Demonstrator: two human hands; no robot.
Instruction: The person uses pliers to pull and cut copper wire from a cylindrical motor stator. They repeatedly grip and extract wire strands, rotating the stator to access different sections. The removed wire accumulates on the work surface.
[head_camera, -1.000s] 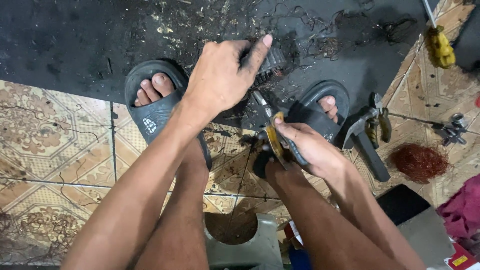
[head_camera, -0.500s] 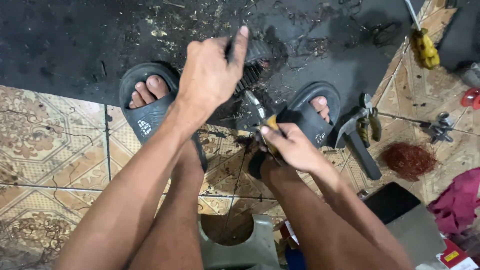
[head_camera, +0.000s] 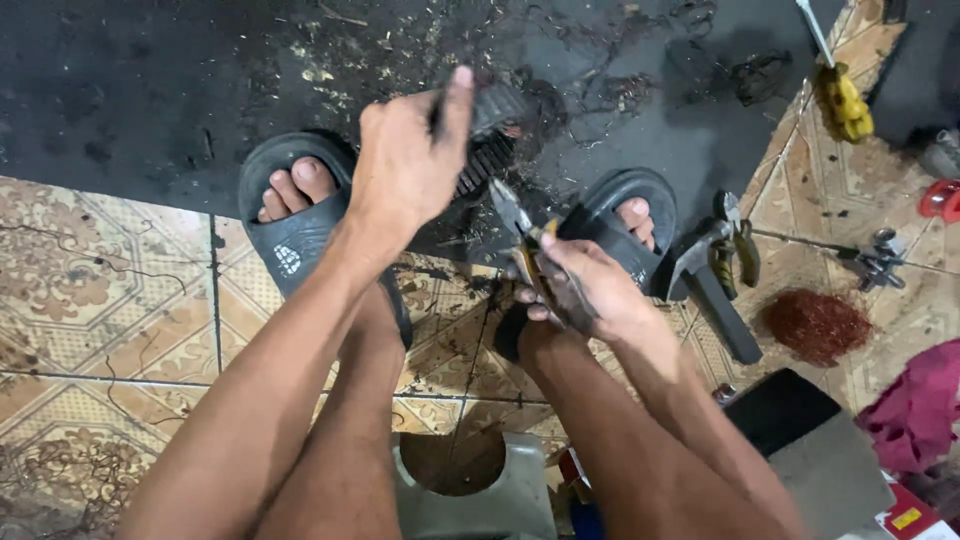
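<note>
A dark ribbed part (head_camera: 492, 125) is gripped by the left hand (head_camera: 410, 165), with the thumb pressed along its top edge and the fingers curled beneath it. The part is held above a black mat (head_camera: 150, 80) littered with scraps, between the 2 feet. A pair of pliers (head_camera: 525, 245) with yellow and dark handles is clasped in the right hand (head_camera: 585, 285), the fingers closed around the handles; the tips are pointed up toward the ribbed part and lie just below it. Whether the tips touch the part cannot be told.

Black sandals are worn on both feet: the left sandal (head_camera: 295, 235) is seen beside the left wrist, the right sandal (head_camera: 625, 215) just behind the right hand. A hammer (head_camera: 715, 290) and a second pair of pliers (head_camera: 742, 245) are laid on the patterned tile floor (head_camera: 110, 300) near the right sandal. A heap of reddish wire (head_camera: 815, 322) is seen just beyond them, and a yellow-handled screwdriver (head_camera: 838, 95) lies well apart at the upper right.
</note>
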